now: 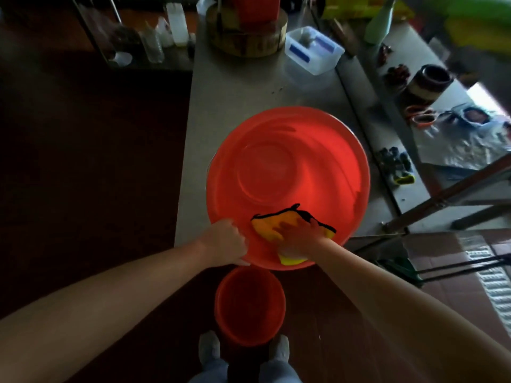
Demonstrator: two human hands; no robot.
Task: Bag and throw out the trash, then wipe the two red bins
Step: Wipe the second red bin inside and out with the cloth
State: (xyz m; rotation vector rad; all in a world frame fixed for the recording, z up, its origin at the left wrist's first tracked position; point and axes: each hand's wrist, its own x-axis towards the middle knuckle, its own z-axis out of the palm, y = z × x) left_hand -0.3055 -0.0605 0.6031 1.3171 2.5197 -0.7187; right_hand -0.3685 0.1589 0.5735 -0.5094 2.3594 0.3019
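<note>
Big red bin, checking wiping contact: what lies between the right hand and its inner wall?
A yellow cloth, under the right hand against the big red bin; head view.

Saw a large bin [287,161] in bright orange-red, paler towards its floor. Saw a small bin [250,305] in a darker, duller red. Noted a cloth [266,226] of yellow and orange, edged in black. Found the desk [235,87] plain grey, a clear box [313,49] patched with blue, a bottle [380,22] pale green, scissors [420,116] orange-handled, shoes [209,346] grey.
</note>
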